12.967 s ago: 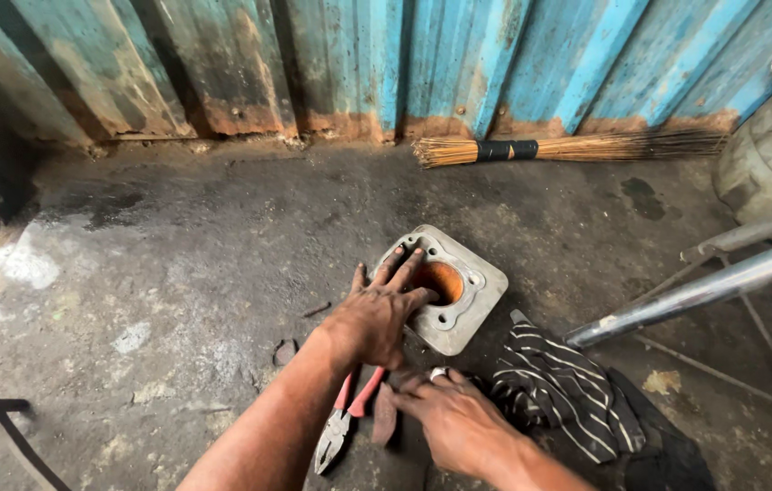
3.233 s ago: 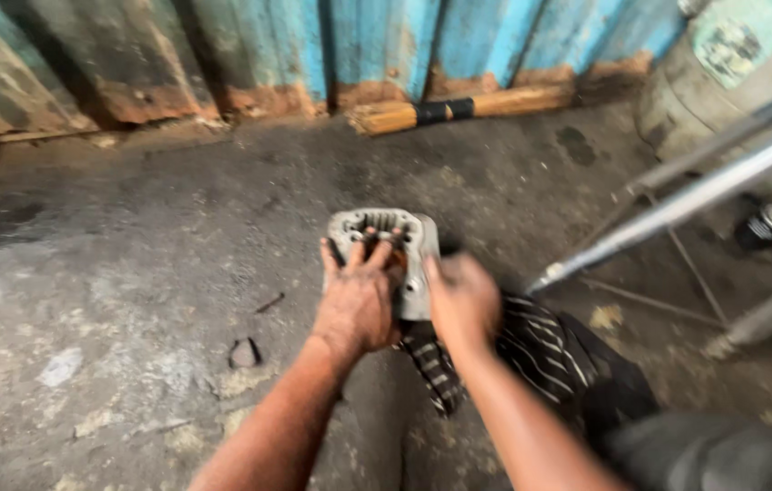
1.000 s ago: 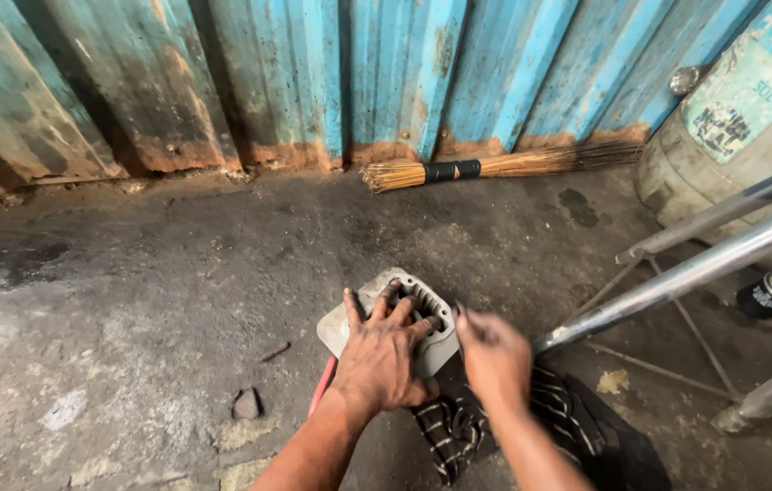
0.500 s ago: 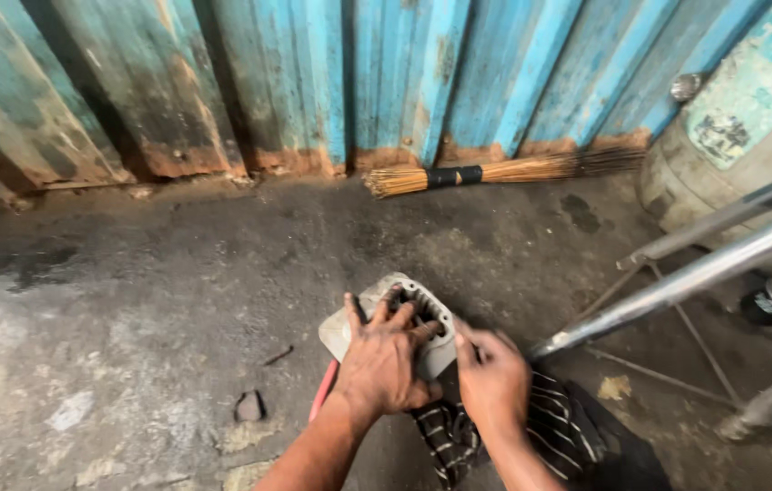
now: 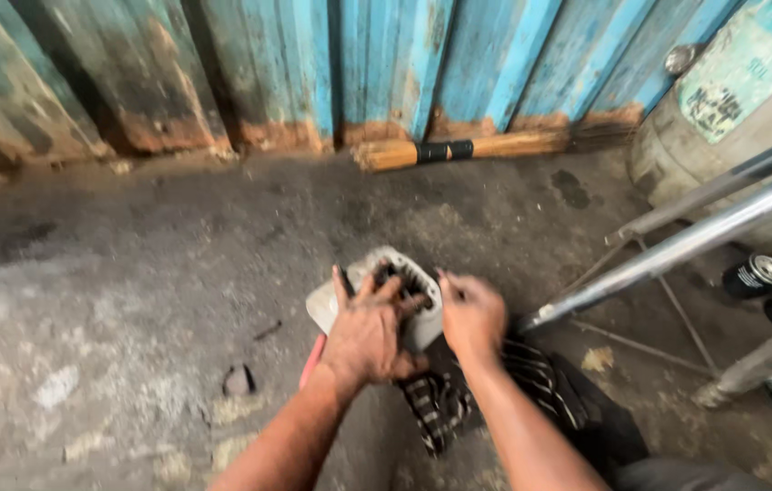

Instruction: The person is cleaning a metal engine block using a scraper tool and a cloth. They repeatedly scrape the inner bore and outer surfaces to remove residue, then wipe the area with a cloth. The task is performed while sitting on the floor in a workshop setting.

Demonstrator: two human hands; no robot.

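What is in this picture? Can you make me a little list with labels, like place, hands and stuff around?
Place: grey concrete floor by a blue corrugated wall
Left hand: pressed on top of a grey metal engine part, fingers in its opening
Right hand: at the part's right edge, blurred
Under the hands: striped cloth, red tool handle
By the wall: straw broom
Right side: shiny metal tube, big drum, small black cans

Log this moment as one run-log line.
left hand: fingers in grey finned metal cylinder block | right hand: on block's right side, grip unclear | block: tilted on concrete floor | near: striped cloth, red-handled pliers
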